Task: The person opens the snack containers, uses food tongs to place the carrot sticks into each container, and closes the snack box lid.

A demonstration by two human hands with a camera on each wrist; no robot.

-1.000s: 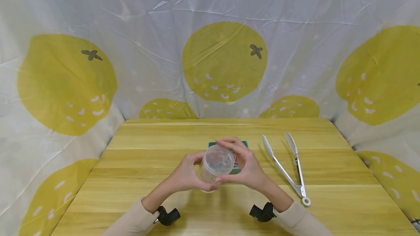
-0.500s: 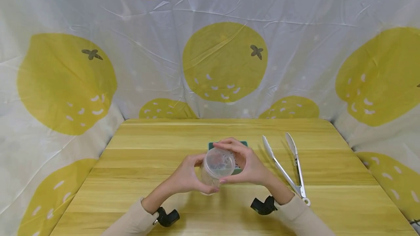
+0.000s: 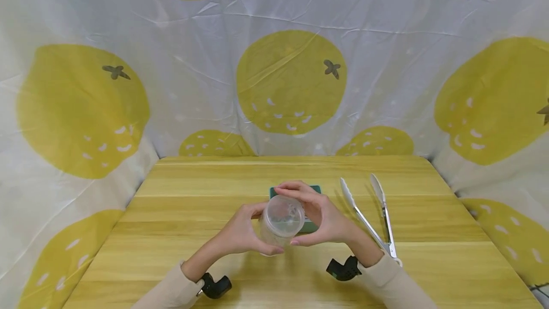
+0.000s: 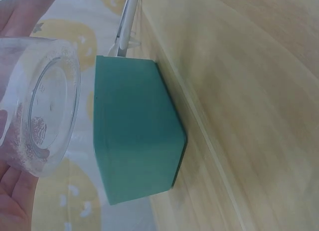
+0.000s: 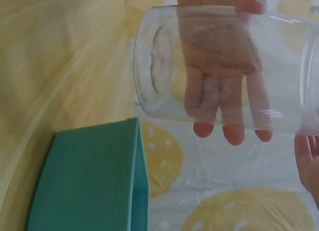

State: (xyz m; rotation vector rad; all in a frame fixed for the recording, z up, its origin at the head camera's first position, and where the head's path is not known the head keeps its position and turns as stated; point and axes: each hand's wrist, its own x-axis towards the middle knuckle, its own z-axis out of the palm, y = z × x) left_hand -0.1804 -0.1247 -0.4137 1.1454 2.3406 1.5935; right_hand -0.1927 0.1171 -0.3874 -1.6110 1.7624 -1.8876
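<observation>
A clear, see-through jar [image 5: 209,71] with a translucent round lid [image 3: 284,216] is held upright, a little above the table, in both hands. My left hand [image 3: 242,232] grips the body, its thumb on the near side and its fingers behind, as the right wrist view shows through the wall. My right hand [image 3: 326,218] holds the lid by its edge, fingers on the far side and thumb at the near right. Just behind the jar stands an open-topped green box [image 4: 134,126], partly hidden by the right hand in the head view.
Metal tongs [image 3: 388,230] lie spread on the wooden table [image 3: 197,180] to the right, their ring end partly behind the right forearm. A lemon-print cloth [image 3: 291,8] hangs behind the table and along both sides.
My right hand has turned counterclockwise on the lid: its fingers went left and its thumb went right. The left hand keeps its grip on the jar. The view has shifted slightly.
</observation>
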